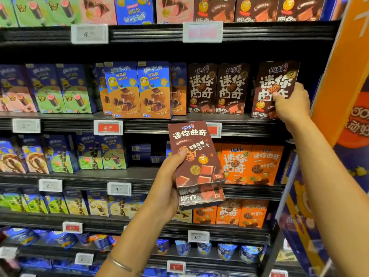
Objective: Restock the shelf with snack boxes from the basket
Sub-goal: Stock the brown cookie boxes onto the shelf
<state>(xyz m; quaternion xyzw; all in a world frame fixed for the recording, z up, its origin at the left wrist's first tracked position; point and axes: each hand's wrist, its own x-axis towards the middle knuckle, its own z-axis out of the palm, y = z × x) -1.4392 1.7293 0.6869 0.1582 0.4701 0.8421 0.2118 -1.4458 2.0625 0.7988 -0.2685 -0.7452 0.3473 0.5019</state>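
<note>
Gripping a brown cookie box [276, 82] at its lower right edge, the R hand [291, 105] has its thumb on the front face & fingers wrapped round the side. The box is at the far right of the shelf [155, 126], top tilted to the right, base at shelf level; can't tell if it's fully set down. There's a gap between it & two matching brown boxes [201, 88] standing upright to its left.

L hand [165, 184] clasps a stack of the same brown boxes [196, 162] in front of the shelves, lower & nearer centre, thumb across the top face, stack tilted & clear of any shelf.

Blue-and-orange boxes [137, 90] sit left of the brown row. Orange boxes [251, 164] are on the level below. Orange side panel [343, 66] is just right of the R hand. Thin bangle [119, 263] on the L wrist.
</note>
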